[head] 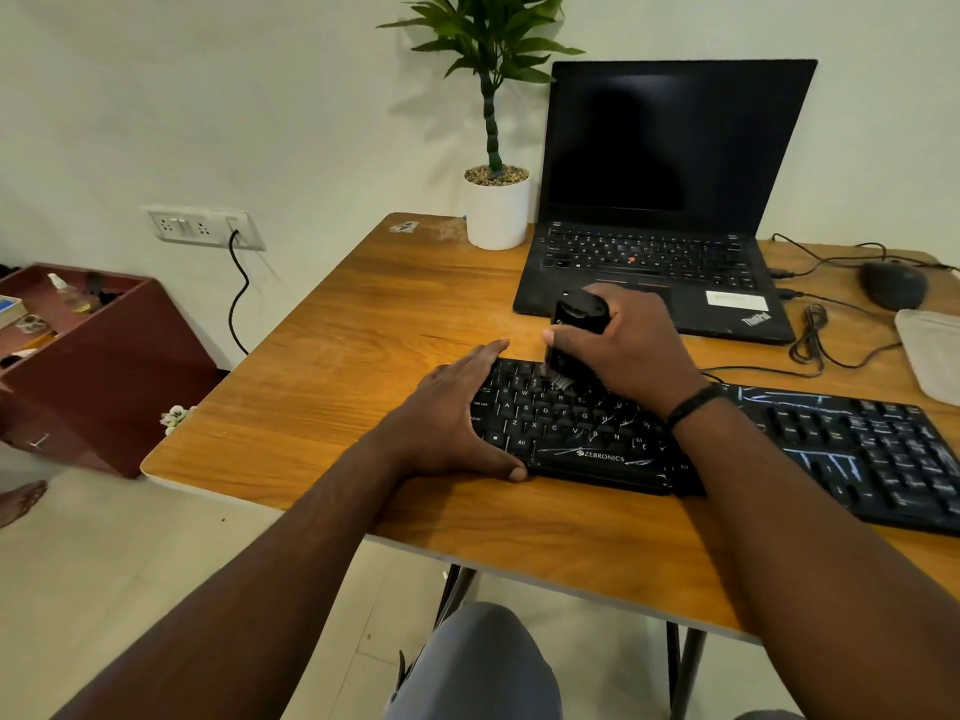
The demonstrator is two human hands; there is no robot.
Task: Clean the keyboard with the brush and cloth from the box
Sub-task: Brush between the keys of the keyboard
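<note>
Head view showed the person seated at a wooden table (322, 324). Left hand (457, 413) lay flat, fingers straight, pressing on the left end of the black keyboard (582, 433), thumb at its near edge. Right hand (634, 350) was curled round a black brush (571, 335), bristles down on the upper key rows just right of the left hand's fingertips. White streaks marked the keys under and right of the right wrist. Beyond the right hand sat a laptop (670, 200), a potted plant (496, 200) to its left. Cloth (930, 350) lay far right of the right hand, a mouse (893, 283) behind it. Box (78, 350) stood on the floor well left of the left hand.
</note>
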